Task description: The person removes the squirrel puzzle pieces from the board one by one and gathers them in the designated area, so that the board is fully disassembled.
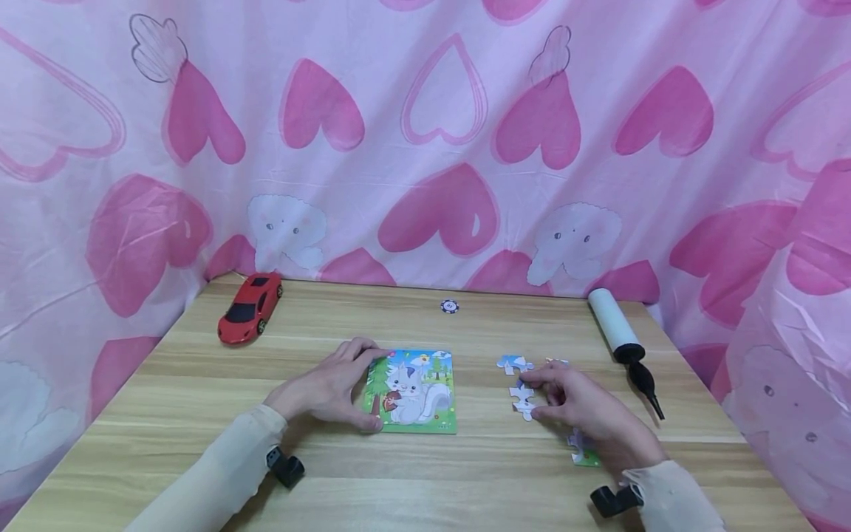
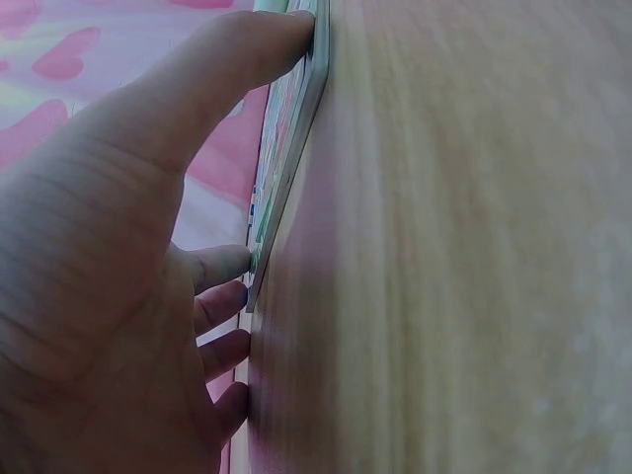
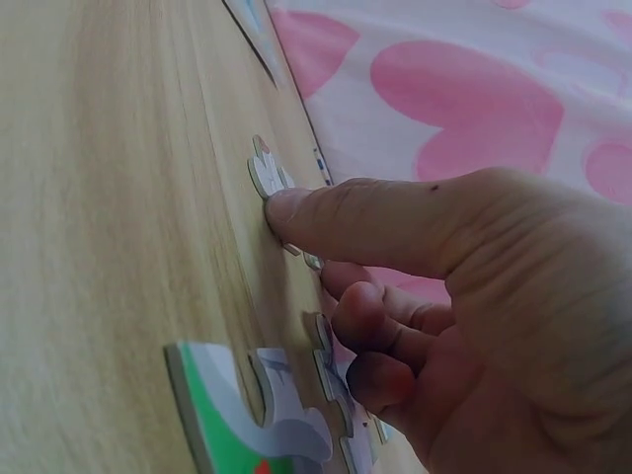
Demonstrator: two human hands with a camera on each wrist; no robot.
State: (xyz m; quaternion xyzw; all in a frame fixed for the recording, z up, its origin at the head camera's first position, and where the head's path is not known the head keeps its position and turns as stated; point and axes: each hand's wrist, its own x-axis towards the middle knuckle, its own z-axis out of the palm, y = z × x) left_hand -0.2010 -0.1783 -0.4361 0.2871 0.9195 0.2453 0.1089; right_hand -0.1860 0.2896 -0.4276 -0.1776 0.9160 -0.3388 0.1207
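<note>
A jigsaw puzzle (image 1: 415,391) with a squirrel picture lies flat, left of the table's middle. My left hand (image 1: 332,388) holds it at the left side, thumb by the near corner and fingers by the far one. In the left wrist view the thumb (image 2: 207,79) rests on the board's edge. To the right, my right hand (image 1: 578,399) pinches a joined white-and-grey puzzle piece (image 3: 265,173) between thumb and index finger. A blue puzzle piece (image 1: 510,362) lies just beyond. A green-cornered puzzle piece (image 3: 212,395) is partly hidden below the right hand.
A red toy car (image 1: 249,309) stands at the far left of the wooden table (image 1: 399,488). A small round chip (image 1: 449,306) lies near the back edge. A white hand pump (image 1: 614,325) with a black nozzle lies at the right. Behind hangs a pink heart-patterned curtain (image 1: 439,89).
</note>
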